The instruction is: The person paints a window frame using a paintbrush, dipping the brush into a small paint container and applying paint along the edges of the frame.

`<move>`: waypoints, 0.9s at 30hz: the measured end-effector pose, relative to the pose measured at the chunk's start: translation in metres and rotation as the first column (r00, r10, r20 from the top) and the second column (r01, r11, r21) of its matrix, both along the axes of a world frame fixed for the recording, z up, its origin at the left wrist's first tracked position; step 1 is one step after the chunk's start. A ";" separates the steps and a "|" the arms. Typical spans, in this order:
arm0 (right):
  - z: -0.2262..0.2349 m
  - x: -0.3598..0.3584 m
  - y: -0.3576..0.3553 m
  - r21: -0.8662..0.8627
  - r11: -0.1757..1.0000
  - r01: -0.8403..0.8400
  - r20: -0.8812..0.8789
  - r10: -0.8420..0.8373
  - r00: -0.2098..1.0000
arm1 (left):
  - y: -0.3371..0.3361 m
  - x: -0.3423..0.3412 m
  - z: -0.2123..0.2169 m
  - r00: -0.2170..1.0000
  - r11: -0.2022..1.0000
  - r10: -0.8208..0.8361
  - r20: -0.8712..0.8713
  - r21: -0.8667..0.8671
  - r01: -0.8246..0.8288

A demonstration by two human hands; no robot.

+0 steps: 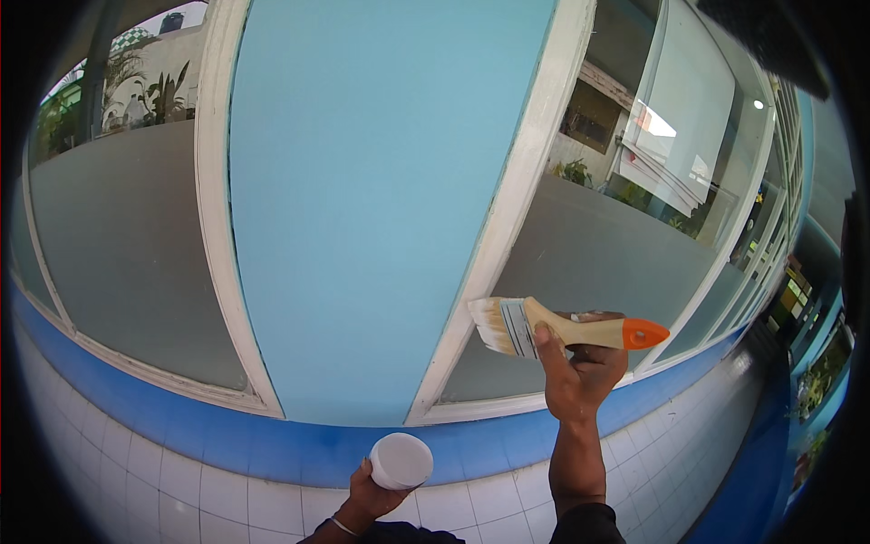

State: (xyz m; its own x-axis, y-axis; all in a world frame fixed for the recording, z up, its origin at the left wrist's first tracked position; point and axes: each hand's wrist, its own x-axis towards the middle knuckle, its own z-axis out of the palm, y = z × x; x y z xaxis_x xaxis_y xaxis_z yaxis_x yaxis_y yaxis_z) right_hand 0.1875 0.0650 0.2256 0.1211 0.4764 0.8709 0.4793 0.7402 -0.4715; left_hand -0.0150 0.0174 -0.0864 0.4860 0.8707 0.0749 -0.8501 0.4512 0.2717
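While the black fisheye rim swallows the corners of the frame, both hands remain visible in the lower half. The left hand (373,491), at bottom centre, is closed around a white cup (401,461); the fingers on its far side and underneath are hidden by the cup itself. The left forearm is cut off by the lower edge, just past a pale band (344,525) on the wrist.

Inside the cup shows a smooth, whitish surface; whether that is liquid or bare bottom, and how deep it lies, I cannot tell.

Right of centre, the right hand (584,363) grips a wide paintbrush (594,333), thumb against the near side, the other fingers mostly hidden behind the handle. The handle's orange end (645,334) points right, and the bristles (492,326), whitish at the tips, point left. They overlap the white frame strip (494,258) beside the light blue panel (372,208), but whether they touch it is unclear. A dark sleeve (587,524) is cropped at the bottom edge.

At upper right, reflections in the window (580,263) blur what lies behind the glass, and a dark shape (770,36) is cut off by the rim.
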 end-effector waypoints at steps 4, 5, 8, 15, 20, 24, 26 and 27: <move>-0.022 -0.002 -0.013 0.047 0.997 0.054 0.094 -0.058 0.994 | 0.003 -0.001 -0.003 1.000 1.000 -0.005 0.011 0.015 0.005; -0.026 -0.003 -0.012 0.003 0.999 0.048 0.160 -0.048 0.986 | 0.003 -0.002 -0.004 1.000 1.000 -0.012 0.012 0.016 0.012; -0.033 -0.005 -0.002 -0.036 0.999 0.027 0.255 -0.017 0.967 | 0.005 -0.003 -0.005 0.999 0.999 -0.032 0.013 0.017 0.032; -0.023 -0.010 0.014 0.024 0.998 -0.053 0.227 0.046 0.973 | 0.005 -0.006 -0.004 0.999 0.999 -0.038 -0.005 0.022 0.038; -0.013 -0.010 0.012 -0.017 1.000 0.007 0.245 -0.003 0.969 | 0.006 -0.007 -0.002 1.000 0.999 -0.031 -0.006 0.030 0.031; -0.006 -0.012 0.014 0.010 1.000 -0.019 0.189 0.017 0.982 | 0.007 -0.006 -0.002 1.000 0.999 -0.026 0.003 0.048 0.026; -0.003 -0.012 0.015 0.055 0.998 -0.020 0.197 0.008 0.980 | 0.008 -0.006 -0.003 1.000 0.998 -0.028 0.006 0.047 0.028; -0.002 -0.012 0.014 0.032 0.999 -0.014 0.185 0.008 0.983 | 0.009 -0.006 -0.003 0.999 0.998 -0.031 0.010 0.046 0.030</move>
State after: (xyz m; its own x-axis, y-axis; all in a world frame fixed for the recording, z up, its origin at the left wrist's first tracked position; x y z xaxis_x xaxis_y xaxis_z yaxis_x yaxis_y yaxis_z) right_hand 0.1751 0.0793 0.2236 -0.0488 0.4472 0.8931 0.5481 0.7595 -0.3504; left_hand -0.0207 0.0261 -0.0891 0.5114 0.8510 0.1197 -0.8390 0.4642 0.2840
